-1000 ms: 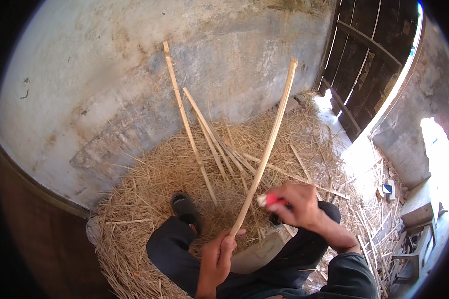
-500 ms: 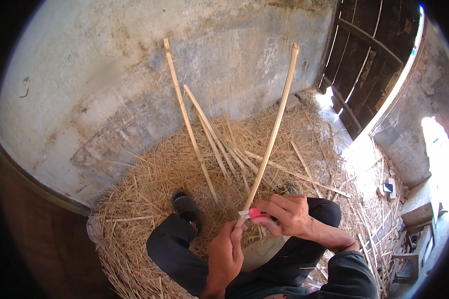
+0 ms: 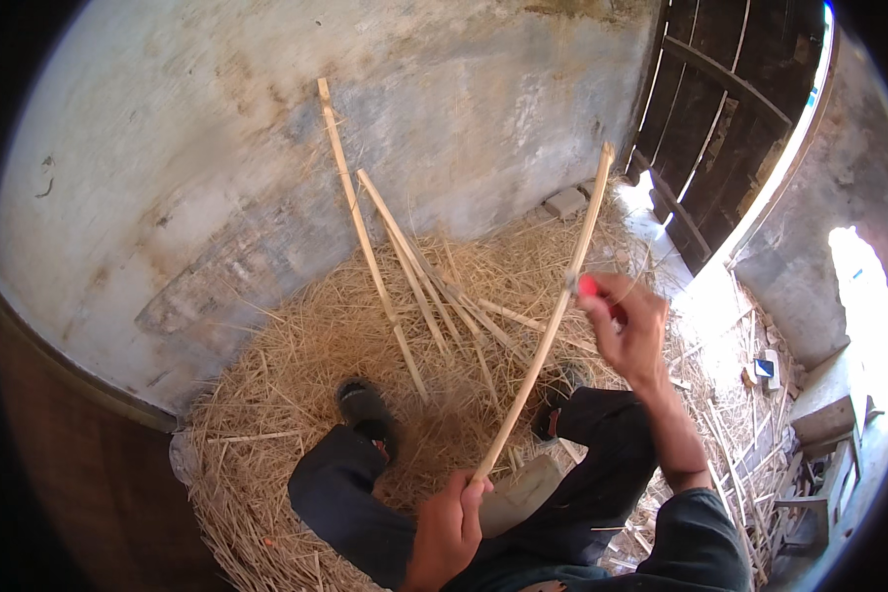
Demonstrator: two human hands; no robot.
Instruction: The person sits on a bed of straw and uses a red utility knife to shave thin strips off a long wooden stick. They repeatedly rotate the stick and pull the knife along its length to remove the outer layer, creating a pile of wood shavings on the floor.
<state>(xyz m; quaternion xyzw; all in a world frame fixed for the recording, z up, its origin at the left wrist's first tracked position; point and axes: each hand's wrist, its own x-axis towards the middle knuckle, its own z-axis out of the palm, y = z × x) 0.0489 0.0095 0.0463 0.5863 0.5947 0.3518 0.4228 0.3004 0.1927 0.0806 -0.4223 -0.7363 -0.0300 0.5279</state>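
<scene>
A long pale bamboo strip (image 3: 531,384) rises from my lap, tilted away and to the right. My left hand (image 3: 450,526) is closed around its lower end. Higher up, my right hand (image 3: 630,324) grips a red-handled utility knife (image 3: 587,286), whose blade lies against the strip a little above its middle. Motion blurs the blade, and my fingers hide most of the handle. Under the strip, a pale block-like piece (image 3: 523,490) shows between my legs.
Several more strips (image 3: 370,255) lean on the stained wall (image 3: 217,178) or lie over the shavings (image 3: 266,395). Sandals (image 3: 367,411) are on my feet. A plank door (image 3: 725,109) stands at the far right, with a wooden frame (image 3: 829,483) and a small device (image 3: 766,368) nearer.
My right hand with the knife has moved up and away along the strip from near my left hand. The strip's far end has dropped lower and slightly right.
</scene>
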